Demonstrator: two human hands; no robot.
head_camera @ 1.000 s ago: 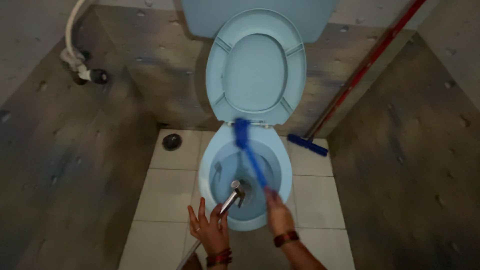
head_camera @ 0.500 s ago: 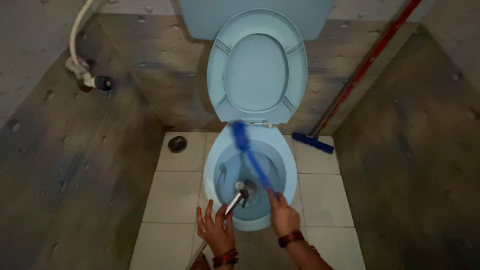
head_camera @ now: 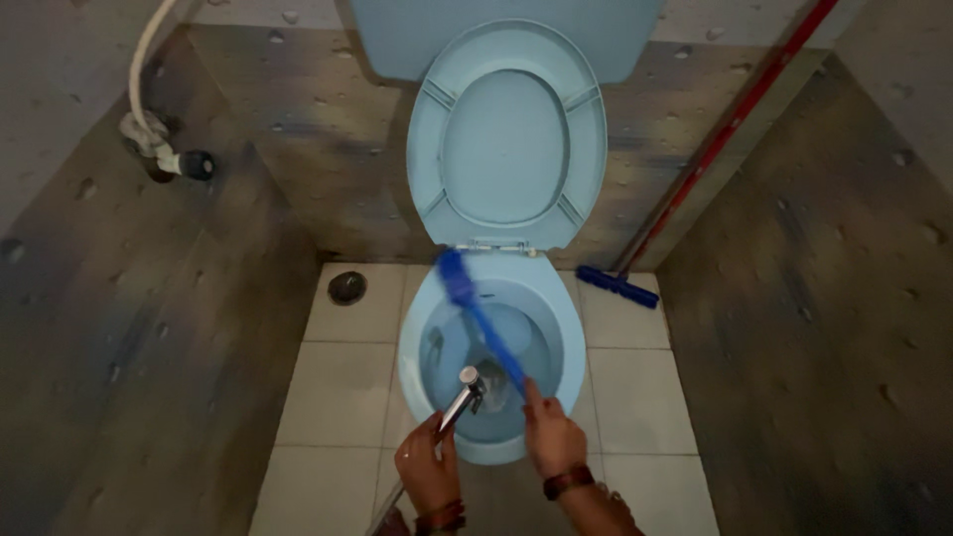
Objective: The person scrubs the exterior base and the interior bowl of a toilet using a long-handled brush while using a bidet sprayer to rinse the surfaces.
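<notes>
At the bottom centre of the frame, the right hand [head_camera: 552, 437] grips the handle of a blue toilet brush [head_camera: 479, 323], angled so its bristle head presses the far inner rim of the pale blue toilet bowl [head_camera: 576, 342], upper left of the water. Just left of it, the left hand [head_camera: 427, 467] is closed around a metal spray nozzle [head_camera: 465, 389], tipped down into the bowl beside the brush shaft. Above, the seat and lid [head_camera: 506, 139] stand raised against the cistern, leaving the bowl open. Leaning in the right corner is a red-handled floor wiper [head_camera: 695, 179].
</notes>
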